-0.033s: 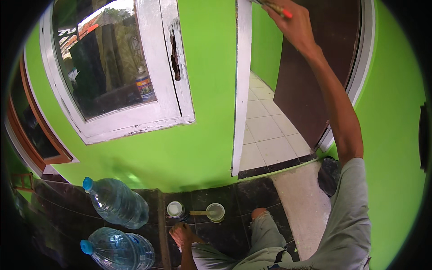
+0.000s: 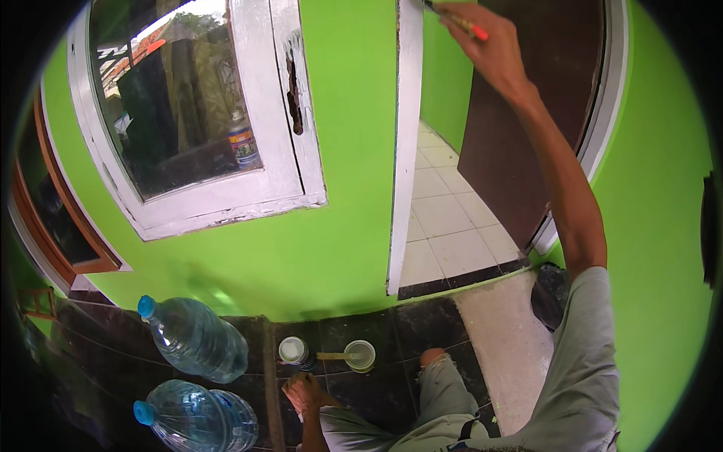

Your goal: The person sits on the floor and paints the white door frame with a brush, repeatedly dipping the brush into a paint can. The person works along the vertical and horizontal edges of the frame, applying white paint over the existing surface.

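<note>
High up at the doorway, my right hand (image 2: 489,47) is closed round a thin paintbrush (image 2: 467,25) with a red handle end. The dark brush tip is close to the white door frame (image 2: 404,143), at the picture's top edge; I cannot tell if it touches. My left hand (image 2: 303,393) is low by my leg with its fingers curled; a small whitish bit shows beside it, and what it holds, if anything, is unclear. Just beyond that hand stand an open can of white paint (image 2: 294,352) and a small tub (image 2: 361,355) with a flat stick (image 2: 331,356) beside it.
Two large clear water bottles (image 2: 197,339) with blue caps are at the left on dark tiles. A white-framed window (image 2: 279,181) with damaged wood is in the green wall (image 2: 346,226). A brown door (image 2: 520,151) stands open; a black bag (image 2: 550,294) lies below it.
My right hand has shifted very slightly, and the brush tip is a little farther right and lower by the door frame. My left hand has stayed in place.
</note>
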A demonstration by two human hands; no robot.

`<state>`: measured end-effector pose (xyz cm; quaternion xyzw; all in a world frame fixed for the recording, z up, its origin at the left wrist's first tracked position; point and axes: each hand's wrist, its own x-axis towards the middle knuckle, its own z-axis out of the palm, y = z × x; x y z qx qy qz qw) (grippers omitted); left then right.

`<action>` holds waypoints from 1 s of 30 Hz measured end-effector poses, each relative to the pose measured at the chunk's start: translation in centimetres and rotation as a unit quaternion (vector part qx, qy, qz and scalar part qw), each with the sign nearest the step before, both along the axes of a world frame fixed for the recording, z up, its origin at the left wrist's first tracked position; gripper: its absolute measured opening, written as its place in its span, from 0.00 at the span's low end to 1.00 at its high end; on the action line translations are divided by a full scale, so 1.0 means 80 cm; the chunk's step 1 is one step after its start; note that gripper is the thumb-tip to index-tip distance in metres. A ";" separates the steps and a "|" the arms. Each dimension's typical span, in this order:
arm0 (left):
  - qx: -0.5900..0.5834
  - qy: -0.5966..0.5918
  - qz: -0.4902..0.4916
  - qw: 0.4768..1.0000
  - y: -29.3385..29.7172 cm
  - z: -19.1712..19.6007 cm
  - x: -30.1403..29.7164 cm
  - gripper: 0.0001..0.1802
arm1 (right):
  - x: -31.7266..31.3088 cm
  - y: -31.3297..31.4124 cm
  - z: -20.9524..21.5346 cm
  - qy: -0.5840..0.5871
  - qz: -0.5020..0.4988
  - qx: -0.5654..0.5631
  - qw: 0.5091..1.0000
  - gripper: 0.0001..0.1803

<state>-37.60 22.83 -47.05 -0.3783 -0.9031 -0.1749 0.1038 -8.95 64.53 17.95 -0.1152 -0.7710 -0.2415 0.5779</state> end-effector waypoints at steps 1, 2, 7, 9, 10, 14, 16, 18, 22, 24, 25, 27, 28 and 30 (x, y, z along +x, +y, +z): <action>0.012 0.001 -0.005 1.000 0.000 0.002 0.001 0.06 | 0.001 0.005 -0.013 -0.033 -0.027 0.026 0.999 0.15; 0.025 0.001 -0.012 1.000 0.001 0.004 0.004 0.06 | 0.005 0.008 -0.029 -0.067 -0.058 0.052 0.995 0.15; 0.057 0.013 -0.024 0.998 0.007 0.000 -0.004 0.06 | 0.007 -0.013 -0.083 -0.137 -0.080 -0.016 0.987 0.15; 0.062 0.006 -0.026 0.998 0.008 0.007 0.000 0.07 | 0.015 -0.015 -0.083 -0.163 -0.079 -0.051 0.982 0.15; 0.059 0.003 -0.023 0.998 0.007 0.007 -0.001 0.07 | 0.016 -0.019 -0.080 -0.175 -0.078 -0.068 0.979 0.15; 0.054 -0.005 -0.023 0.998 0.006 0.007 -0.002 0.07 | 0.022 -0.036 -0.051 -0.063 0.007 -0.225 0.972 0.16; 0.055 -0.004 -0.025 0.998 0.005 0.004 -0.004 0.07 | 0.014 -0.028 -0.037 0.044 0.079 -0.268 0.959 0.17; 0.058 0.000 -0.023 0.998 0.004 -0.004 -0.008 0.07 | 0.011 -0.017 -0.035 0.105 0.165 -0.311 0.930 0.17; 0.071 -0.028 -0.023 0.997 0.008 -0.001 -0.003 0.07 | 0.011 0.020 -0.048 0.164 0.254 -0.387 0.871 0.18; 0.067 -0.031 -0.024 0.997 0.006 0.005 -0.003 0.07 | 0.014 0.023 -0.051 0.172 0.222 -0.364 0.888 0.18; 0.066 -0.028 -0.021 0.997 0.005 0.007 -0.002 0.07 | 0.012 0.019 -0.052 0.176 0.207 -0.353 0.895 0.18; 0.062 -0.020 -0.016 0.998 0.001 0.010 -0.002 0.07 | -0.001 0.012 -0.055 0.179 0.240 -0.323 0.898 0.17; 0.061 -0.023 -0.018 0.998 0.003 0.012 -0.001 0.07 | 0.000 0.009 -0.055 0.181 0.250 -0.306 0.901 0.17; 0.058 -0.029 -0.023 0.998 0.006 0.013 0.001 0.07 | 0.006 0.023 -0.058 0.172 0.232 -0.325 0.901 0.17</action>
